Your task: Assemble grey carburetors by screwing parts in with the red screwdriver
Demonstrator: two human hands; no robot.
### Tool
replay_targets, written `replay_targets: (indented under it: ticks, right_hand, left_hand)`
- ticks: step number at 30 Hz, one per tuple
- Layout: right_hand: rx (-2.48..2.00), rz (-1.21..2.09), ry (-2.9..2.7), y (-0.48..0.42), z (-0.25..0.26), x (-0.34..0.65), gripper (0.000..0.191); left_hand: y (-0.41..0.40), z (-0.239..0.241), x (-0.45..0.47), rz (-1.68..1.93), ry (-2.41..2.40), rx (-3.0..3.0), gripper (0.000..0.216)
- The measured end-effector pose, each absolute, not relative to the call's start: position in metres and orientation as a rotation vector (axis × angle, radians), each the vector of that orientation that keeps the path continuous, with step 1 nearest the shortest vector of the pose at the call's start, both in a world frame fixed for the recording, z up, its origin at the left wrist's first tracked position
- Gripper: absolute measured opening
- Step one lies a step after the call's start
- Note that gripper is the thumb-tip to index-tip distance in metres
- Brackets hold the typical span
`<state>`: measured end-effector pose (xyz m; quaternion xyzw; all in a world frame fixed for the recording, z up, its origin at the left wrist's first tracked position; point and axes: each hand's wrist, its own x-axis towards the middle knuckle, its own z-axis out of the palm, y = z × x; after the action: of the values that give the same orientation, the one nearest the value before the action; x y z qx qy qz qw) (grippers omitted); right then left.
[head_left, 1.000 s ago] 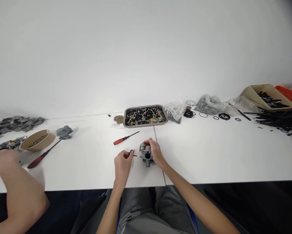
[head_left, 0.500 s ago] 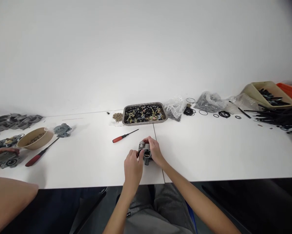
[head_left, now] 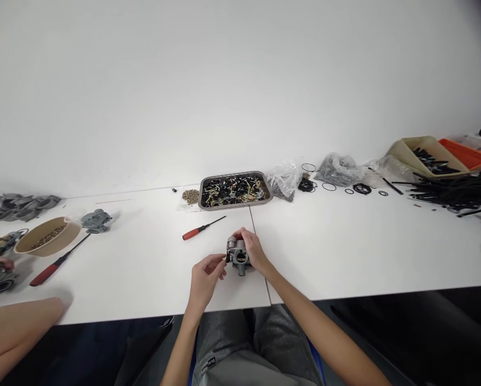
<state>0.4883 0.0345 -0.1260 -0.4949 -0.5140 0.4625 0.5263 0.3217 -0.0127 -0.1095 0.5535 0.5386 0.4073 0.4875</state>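
Note:
A grey metal carburetor (head_left: 241, 258) stands on the white table in front of me, its round bore facing me. My right hand (head_left: 253, 250) is closed around its right and far side. My left hand (head_left: 206, 276) is at its left side, with thumb and fingertips pinched by a small black part (head_left: 228, 257) on the carburetor. Whatever sits between those fingertips is too small to make out. Just beyond lies a screwdriver (head_left: 192, 234) with a red and black handle, its shaft pointing away to the right.
A metal tray (head_left: 236, 203) of black and brass parts stands at the back, between brass pieces (head_left: 191, 197) and a plastic bag (head_left: 283, 179). Black rings and tubes (head_left: 445, 192) lie right. At left are a tan bowl (head_left: 69, 234), another carburetor (head_left: 96, 220), a second screwdriver (head_left: 45, 274) and a co-worker's hand (head_left: 1, 262).
My left hand has drawn back leftward from the carburetor's front, leaving its fingertips at the left side. My right hand keeps its hold. The view has shifted slightly.

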Motion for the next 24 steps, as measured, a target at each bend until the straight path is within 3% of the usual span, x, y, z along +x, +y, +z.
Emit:
replay_targets:
  ticks: [11, 17, 21, 24]
  right_hand:
    - [-1.178, 1.102, -1.232, 0.034, -0.128, 0.489, 0.057]
    - [-1.139, 1.152, -1.234, 0.034, -0.129, 0.492, 0.061]
    - [-1.132, 1.167, -1.204, 0.036, -0.129, 0.494, 0.065]
    - [-1.137, 1.163, -1.189, 0.038, -0.132, 0.494, 0.065]
  left_hand:
    - [-0.005, -0.104, 0.316, 0.99, 1.295, 1.552, 0.027]
    - [0.06, -0.11, 0.268, 1.111, 1.498, 1.76, 0.033]
    - [0.105, -0.121, 0.245, 1.006, 1.574, 1.799, 0.046]
    - [0.121, -0.125, 0.247, 0.886, 1.478, 1.81, 0.037]
